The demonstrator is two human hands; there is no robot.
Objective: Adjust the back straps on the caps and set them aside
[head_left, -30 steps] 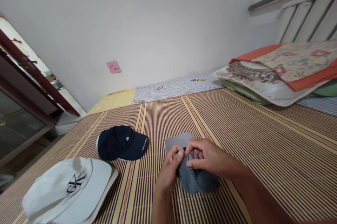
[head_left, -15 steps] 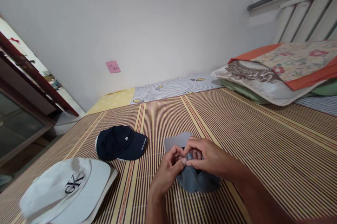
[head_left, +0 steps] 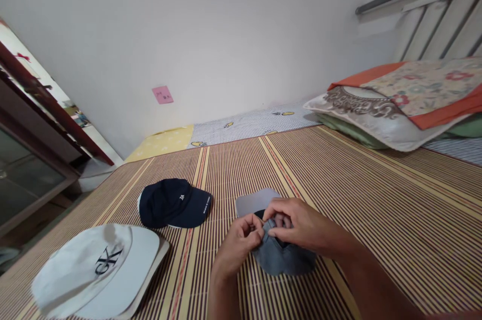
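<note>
A blue-grey baseball cap (head_left: 284, 259) lies on the striped mat in front of me, its lighter brim (head_left: 256, 202) pointing away. My left hand (head_left: 241, 242) pinches the cap's edge or strap from the left, thumb against fingertips. From the right, my right hand (head_left: 297, 222) grips the same part with thumb and curled fingers, close beside the left fingertips. Fingers partly hide the cap's opening, and the exact piece pinched is hard to make out. To the left rest a navy cap (head_left: 165, 204) and a white cap with black letters (head_left: 86, 270).
A second brim (head_left: 150, 272) shows under the white cap. Cushions (head_left: 376, 114) are piled at the far right, below a radiator (head_left: 440, 24). Behind the mat (head_left: 339, 184) stands a white wall (head_left: 244, 34) with a pink note (head_left: 162, 95).
My fingertips have shifted slightly on the cap, and more of the grey cloth between them is now visible. The caps on the left have not moved on the mat.
</note>
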